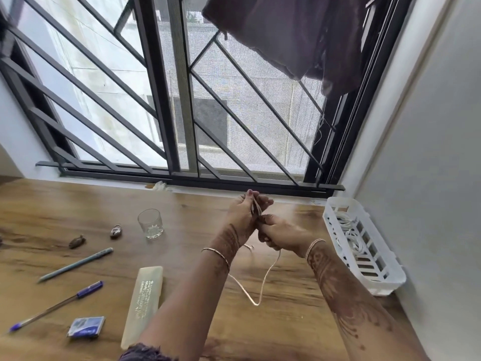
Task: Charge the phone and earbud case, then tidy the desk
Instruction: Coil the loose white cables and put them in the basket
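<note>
Left of the white basket (390,281), a left hand (243,213) is pinching loops of a thin cable (263,282) while the right hand (282,235) is gripping its strand above the desk (197,212); the pale case's (145,300) gold lettering is blurring illegibly.

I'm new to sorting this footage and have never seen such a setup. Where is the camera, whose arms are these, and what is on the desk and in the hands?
There is no machine here: a person wears one wide-angle camera on the head, looking forward and down, so both arms entering from below are their own. They work at a wooden desk under a barred window. The left hand and right hand both hold a thin pale cable whose slack loops down toward the desk. On the desk lie a glass, a grey pen, a blue pen, a long pale case and a small blue box; a white basket holding white cables stands at the right.
</note>
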`<control>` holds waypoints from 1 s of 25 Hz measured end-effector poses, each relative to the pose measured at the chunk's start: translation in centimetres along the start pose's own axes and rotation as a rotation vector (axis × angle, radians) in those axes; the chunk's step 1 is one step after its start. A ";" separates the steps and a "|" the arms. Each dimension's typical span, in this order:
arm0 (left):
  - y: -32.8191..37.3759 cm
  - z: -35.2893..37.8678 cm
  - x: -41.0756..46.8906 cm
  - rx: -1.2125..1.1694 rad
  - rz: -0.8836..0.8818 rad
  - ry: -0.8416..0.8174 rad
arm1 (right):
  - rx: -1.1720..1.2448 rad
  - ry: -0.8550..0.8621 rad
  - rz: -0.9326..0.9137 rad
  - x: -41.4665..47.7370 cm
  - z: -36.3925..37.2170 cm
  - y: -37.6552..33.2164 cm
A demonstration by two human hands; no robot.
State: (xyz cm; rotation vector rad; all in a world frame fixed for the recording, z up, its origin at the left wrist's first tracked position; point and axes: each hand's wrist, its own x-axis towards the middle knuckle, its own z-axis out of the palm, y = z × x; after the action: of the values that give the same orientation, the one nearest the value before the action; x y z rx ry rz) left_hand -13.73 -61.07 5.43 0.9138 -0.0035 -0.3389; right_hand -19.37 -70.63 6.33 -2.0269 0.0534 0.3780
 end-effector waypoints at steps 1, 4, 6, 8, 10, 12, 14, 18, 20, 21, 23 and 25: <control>-0.3 -0.2 0.1 0.182 0.029 0.004 | -0.051 -0.032 0.007 -0.1 -0.3 -0.3; -1.0 -1.4 0.4 0.718 0.156 -0.042 | -0.102 -0.065 0.003 -0.6 -1.4 -0.7; -1.1 -2.2 0.5 0.833 0.155 -0.073 | -0.046 0.003 -0.027 -0.5 -2.1 -0.6; -1.0 -2.7 0.2 0.853 0.090 -0.106 | 0.020 0.103 -0.052 -0.1 -2.7 -0.6; -0.7 -2.4 -0.5 0.796 0.024 -0.138 | 0.071 0.180 -0.077 0.5 -3.0 -0.4; -0.4 -1.9 -1.0 0.616 -0.045 -0.158 | 0.123 0.248 -0.110 1.0 -2.9 0.0; -0.2 -1.6 -1.2 0.419 -0.113 -0.174 | 0.147 0.337 -0.143 1.4 -2.6 0.3; 0.2 -1.4 -1.4 0.187 -0.222 -0.201 | 0.212 0.451 -0.201 1.8 -2.2 0.7; 0.3 -1.1 -1.2 0.033 -0.232 -0.196 | 0.236 0.430 -0.213 1.9 -1.7 0.9; 0.2 -1.0 -0.9 -0.050 -0.219 -0.187 | 0.235 0.421 -0.204 1.8 -1.5 1.2; 0.1 -0.7 -0.2 -0.181 -0.167 -0.129 | 0.244 0.386 -0.164 1.8 -0.9 1.7; 0.2 -0.6 0.5 -0.220 -0.111 -0.042 | 0.281 0.294 -0.100 1.6 -0.1 2.0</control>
State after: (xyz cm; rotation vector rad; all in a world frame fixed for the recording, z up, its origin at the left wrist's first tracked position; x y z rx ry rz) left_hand -13.14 -60.67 5.18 0.6897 0.0454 -0.4526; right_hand -18.22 -71.51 4.19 -1.7834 0.1768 0.0046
